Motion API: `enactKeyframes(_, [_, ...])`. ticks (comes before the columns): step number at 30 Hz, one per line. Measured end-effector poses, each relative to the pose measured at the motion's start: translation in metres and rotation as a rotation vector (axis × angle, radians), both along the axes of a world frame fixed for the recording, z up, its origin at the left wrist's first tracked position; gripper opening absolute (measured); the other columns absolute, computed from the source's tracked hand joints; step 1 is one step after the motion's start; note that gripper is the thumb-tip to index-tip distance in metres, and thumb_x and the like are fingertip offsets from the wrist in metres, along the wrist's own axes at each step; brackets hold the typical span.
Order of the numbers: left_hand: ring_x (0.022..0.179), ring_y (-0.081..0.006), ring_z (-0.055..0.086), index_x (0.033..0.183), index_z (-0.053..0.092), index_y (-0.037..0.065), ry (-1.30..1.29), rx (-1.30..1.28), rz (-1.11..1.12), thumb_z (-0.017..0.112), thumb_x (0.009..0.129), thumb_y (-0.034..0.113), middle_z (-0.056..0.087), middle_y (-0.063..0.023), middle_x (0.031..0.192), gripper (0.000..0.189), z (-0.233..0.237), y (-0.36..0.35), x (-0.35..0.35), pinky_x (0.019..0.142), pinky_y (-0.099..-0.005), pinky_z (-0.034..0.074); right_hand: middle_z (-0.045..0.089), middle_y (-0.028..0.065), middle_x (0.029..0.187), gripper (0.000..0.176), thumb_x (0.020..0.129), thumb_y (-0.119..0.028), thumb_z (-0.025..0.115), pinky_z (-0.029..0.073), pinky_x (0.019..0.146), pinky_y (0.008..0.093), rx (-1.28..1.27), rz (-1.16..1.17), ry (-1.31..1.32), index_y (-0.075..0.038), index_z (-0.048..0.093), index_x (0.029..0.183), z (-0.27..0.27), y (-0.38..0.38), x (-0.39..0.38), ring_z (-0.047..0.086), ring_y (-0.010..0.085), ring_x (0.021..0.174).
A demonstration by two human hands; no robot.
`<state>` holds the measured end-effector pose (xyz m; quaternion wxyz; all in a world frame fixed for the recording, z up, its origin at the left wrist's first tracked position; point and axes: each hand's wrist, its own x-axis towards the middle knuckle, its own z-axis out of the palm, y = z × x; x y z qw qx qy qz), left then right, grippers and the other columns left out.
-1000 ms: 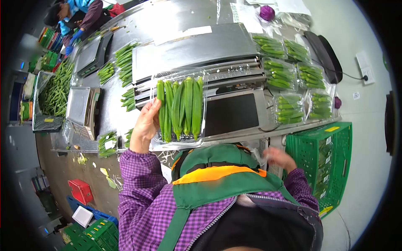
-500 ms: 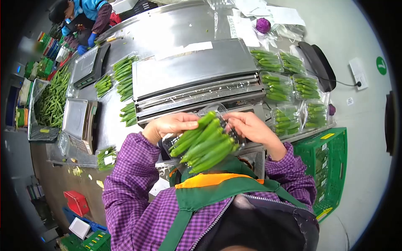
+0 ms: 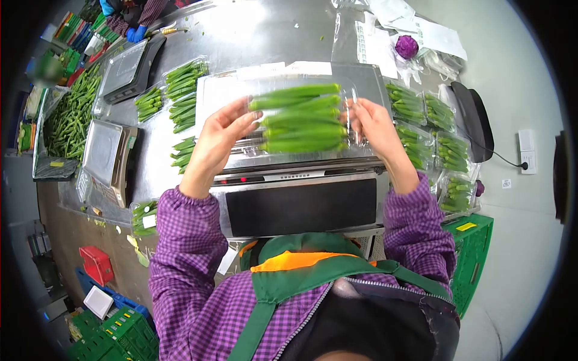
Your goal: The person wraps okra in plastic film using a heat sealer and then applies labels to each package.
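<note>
A clear tray of green okra (image 3: 304, 120) is held level over the metal wrapping machine (image 3: 223, 90), blurred by motion. My left hand (image 3: 227, 132) grips the tray's left edge between thumb and fingers. The right edge is pinched by my right hand (image 3: 372, 123). Below the tray are the machine's slotted bar and its black front plate (image 3: 301, 207). Wrapped okra packs (image 3: 451, 153) lie to the right of the machine, and trays of okra (image 3: 183, 81) to its left.
Two scales (image 3: 102, 150) and a crate of loose okra (image 3: 71, 123) are on the left. A purple cabbage (image 3: 406, 47) lies at the back right, by a black device (image 3: 472, 120). A green crate (image 3: 475, 259) stands low right. A co-worker's blue-gloved hand (image 3: 137, 33) is at the upper left.
Both hands have moved forward with the okra tray, from near my chest to over the machine. The tray has turned so the okra lies sideways. The black front plate has come into view.
</note>
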<state>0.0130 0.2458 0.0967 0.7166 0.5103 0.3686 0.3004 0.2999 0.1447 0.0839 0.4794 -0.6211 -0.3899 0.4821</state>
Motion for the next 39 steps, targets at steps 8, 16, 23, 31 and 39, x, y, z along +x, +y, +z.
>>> enactKeyframes(8, [0.077, -0.0089, 0.058, 0.119, 0.054, -0.005, 0.333, 0.164, 0.077, 0.06, 0.086, 0.004, 0.064, -0.0063, 0.092, 0.035, -0.064, 0.046, 0.035, 0.067, -0.0214, 0.048, 0.062, 0.0062, 0.07, 0.025, 0.089, -0.018, 0.055, 0.045, 0.045, 0.0249, -0.097, -0.038, -0.343, 0.004, 0.061, 0.1, -0.038, 0.052, 0.026, 0.054, 0.0097, 0.051])
enactKeyframes(16, [0.071, -0.0111, 0.06, 0.103, 0.06, -0.006, 0.583, 0.448, 0.127, 0.064, 0.083, 0.009, 0.066, -0.008, 0.081, 0.026, -0.042, 0.008, -0.012, 0.065, -0.0236, 0.049, 0.062, 0.0082, 0.075, 0.019, 0.081, -0.019, 0.063, 0.045, 0.066, 0.0356, 0.212, -0.064, -0.926, 0.0, 0.062, 0.087, -0.028, -0.008, 0.031, 0.058, 0.0241, 0.073])
enactKeyframes(23, [0.078, -0.0198, 0.067, 0.085, 0.061, -0.003, 0.917, 0.549, 0.119, 0.07, 0.079, 0.018, 0.068, -0.0118, 0.08, 0.023, -0.041, -0.045, -0.035, 0.065, -0.0284, 0.052, 0.06, 0.0066, 0.072, 0.021, 0.075, -0.027, 0.069, 0.037, 0.071, 0.0371, 0.104, -0.18, -1.254, -0.008, 0.06, 0.075, -0.036, -0.081, 0.011, 0.055, 0.0253, 0.075])
enactKeyframes(31, [0.053, -0.004, 0.042, 0.126, 0.046, 0.0, 0.33, -0.068, 0.108, 0.067, 0.079, 0.007, 0.059, 0.0001, 0.071, 0.052, -0.018, -0.059, -0.056, 0.048, -0.0189, 0.031, 0.051, -0.0046, 0.068, 0.01, 0.082, -0.006, 0.059, 0.034, 0.056, 0.0186, -0.007, -0.255, 0.229, -0.003, 0.057, 0.092, -0.024, -0.075, 0.004, 0.044, 0.0036, 0.06])
enactKeyframes(39, [0.049, -0.0054, 0.033, 0.097, 0.061, 0.004, -0.562, -0.393, -0.317, 0.062, 0.084, 0.019, 0.038, 0.0047, 0.056, 0.019, 0.011, -0.038, -0.059, 0.045, -0.0201, 0.032, 0.046, -0.0015, 0.064, 0.021, 0.091, -0.011, 0.046, 0.032, 0.051, 0.0219, 0.401, 0.121, 0.671, 0.004, 0.055, 0.101, 0.044, -0.053, 0.011, 0.039, 0.0068, 0.056])
